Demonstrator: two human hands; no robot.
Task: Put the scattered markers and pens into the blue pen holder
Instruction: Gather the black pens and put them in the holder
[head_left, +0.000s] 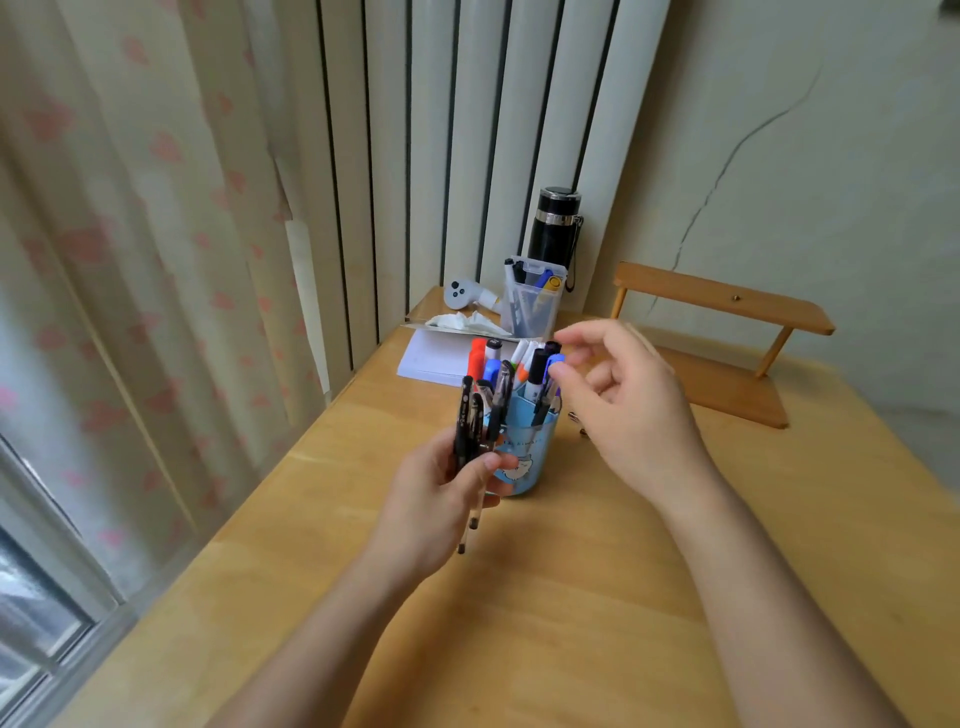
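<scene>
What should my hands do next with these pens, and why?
Probably take one pen from the bunch of pens in the left hand with the right hand and drop it into the blue holder. The right hand is open and empty beside the marker caps, and the left grips several pens just in front of the holder, not yet inside.

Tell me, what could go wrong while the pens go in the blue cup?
1. The left hand grips a bundle of black pens loosely, tips hanging below the fist; one might slip onto the wooden table.
2. The blue pen holder already looks crowded with markers, so pushing the bundle in could jam or tip it.
3. The right hand, fingers spread, hovers right beside the blue-capped pen and could knock it out.
</scene>
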